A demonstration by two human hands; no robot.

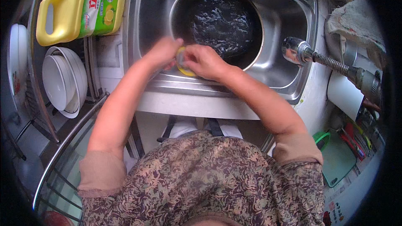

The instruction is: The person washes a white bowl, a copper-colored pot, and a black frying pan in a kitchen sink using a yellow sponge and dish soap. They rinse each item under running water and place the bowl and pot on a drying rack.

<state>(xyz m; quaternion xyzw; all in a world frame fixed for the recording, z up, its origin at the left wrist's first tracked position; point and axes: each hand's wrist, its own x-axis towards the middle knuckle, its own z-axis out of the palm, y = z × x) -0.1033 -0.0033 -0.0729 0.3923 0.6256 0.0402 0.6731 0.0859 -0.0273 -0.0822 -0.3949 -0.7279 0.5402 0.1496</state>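
Note:
Both my hands are close together over the near left part of the stainless steel sink (pixel 284 31). My right hand (pixel 204 61) grips a small round yellow-rimmed object (pixel 186 70), whose middle looks grey; I cannot tell what it is. My left hand (pixel 165 51), blurred, is at the left side of that object, and its grip on it is partly hidden. Beyond my hands, a large round dark pan or basin (pixel 182 15) stands in the sink with rippling water (pixel 223 25) inside.
A metal faucet with a flexible neck (pixel 329 62) reaches over the sink's right side. At left are a yellow detergent jug (pixel 62 9) and white bowls (pixel 56 81) in a metal rack (pixel 66 150). A cloth (pixel 358 22) and a green cutting board (pixel 339 163) lie at right.

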